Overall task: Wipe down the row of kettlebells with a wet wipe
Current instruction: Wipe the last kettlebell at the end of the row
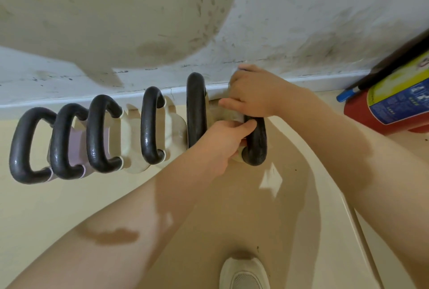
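Several kettlebells with black handles stand in a row on the floor along the wall, with pale purple and cream bodies. My left hand [224, 143] grips the handle of the rightmost kettlebell [256, 143], thumb over the bar. My right hand [251, 93] is curled over the far end of that same handle and holds a white wet wipe [239, 116], of which only a small edge shows under the fingers. The neighbouring kettlebell [196, 107] stands just left of my hands. The rightmost kettlebell's body is mostly hidden by my hands.
A red fire extinguisher [390, 105] with a yellow and blue label lies on the floor at the right. A stained white wall and baseboard [69, 100] run behind the row. My white shoe [243, 272] is at the bottom on the beige floor.
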